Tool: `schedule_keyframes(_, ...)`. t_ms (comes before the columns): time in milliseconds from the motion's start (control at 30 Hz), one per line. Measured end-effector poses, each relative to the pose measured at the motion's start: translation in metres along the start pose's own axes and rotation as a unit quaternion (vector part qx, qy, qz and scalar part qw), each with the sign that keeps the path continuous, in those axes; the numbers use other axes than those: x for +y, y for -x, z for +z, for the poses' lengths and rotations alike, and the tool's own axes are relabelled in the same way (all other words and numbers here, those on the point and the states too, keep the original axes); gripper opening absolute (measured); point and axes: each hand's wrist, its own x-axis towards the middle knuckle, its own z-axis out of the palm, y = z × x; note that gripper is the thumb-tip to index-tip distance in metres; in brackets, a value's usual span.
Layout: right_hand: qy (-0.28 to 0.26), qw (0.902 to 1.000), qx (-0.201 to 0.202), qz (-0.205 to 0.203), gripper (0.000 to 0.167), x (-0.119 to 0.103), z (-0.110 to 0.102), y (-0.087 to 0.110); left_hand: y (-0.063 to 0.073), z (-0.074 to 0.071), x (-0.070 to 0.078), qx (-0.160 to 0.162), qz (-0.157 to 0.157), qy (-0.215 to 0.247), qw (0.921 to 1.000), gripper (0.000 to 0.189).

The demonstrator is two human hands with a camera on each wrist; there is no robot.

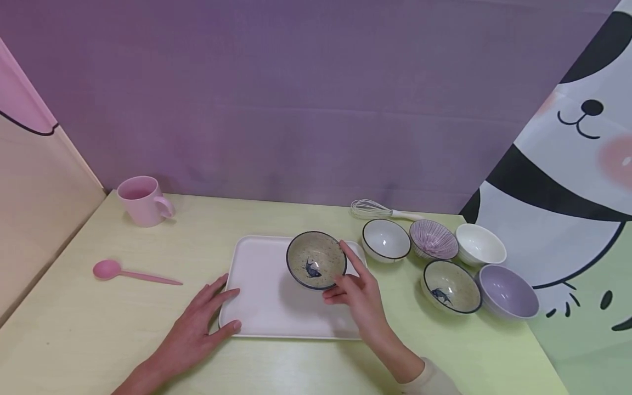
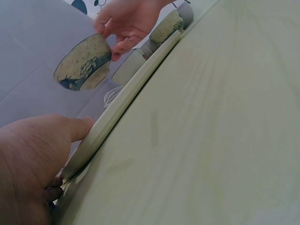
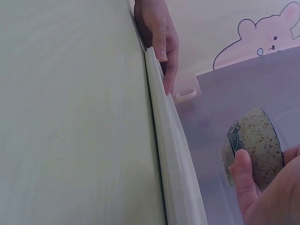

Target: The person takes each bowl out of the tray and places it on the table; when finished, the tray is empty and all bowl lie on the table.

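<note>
In the head view my right hand (image 1: 362,296) holds a speckled beige bowl (image 1: 312,260) with a dark rim and a blue fish inside. Its thumb and fingers grip the bowl's right side. The bowl is raised above a white rectangular tray (image 1: 261,318), tilted with its inside facing me. Blue patterning shows on the bowl's outer wall (image 2: 89,65) in the left wrist view. My left hand (image 1: 197,318) grips the tray's left edge near the front corner, thumb and a finger over the rim. Other fingertips sit low beside the rim in the left wrist view.
Right of the tray stand a white dark-rimmed bowl (image 1: 386,241), a purple-striped bowl (image 1: 434,240), a white bowl (image 1: 480,244), a second fish bowl (image 1: 451,288) and a lilac bowl (image 1: 508,292). A whisk (image 1: 375,209) lies behind them. Leftward are a pink mug (image 1: 143,206) and spoon (image 1: 109,269).
</note>
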Motion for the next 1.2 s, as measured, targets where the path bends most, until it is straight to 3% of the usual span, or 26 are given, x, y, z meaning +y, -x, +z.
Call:
schedule_keyframes(433,0.011,0.9994,0.033,-0.006,0.07,0.001,-0.035,0.018,0.0,0.001,0.0,-0.006,-0.005,0.005,1.0,0.061)
schedule_keyframes(667,0.024,0.9985,0.049,-0.005,0.07,0.004,-0.057,0.025,-0.001,-0.002,0.001,-0.017,-0.02,0.0,0.9997,0.077)
schedule_keyframes(933,0.038,0.9975,0.06,0.009,0.07,0.013,-0.081,0.034,-0.001,-0.001,0.0,-0.016,-0.008,-0.008,0.9998,0.088)
schedule_keyframes(1200,0.028,0.9977,0.059,-0.017,0.071,0.022,-0.101,0.042,-0.001,0.0,0.0,-0.017,-0.009,-0.017,0.9997,0.093)
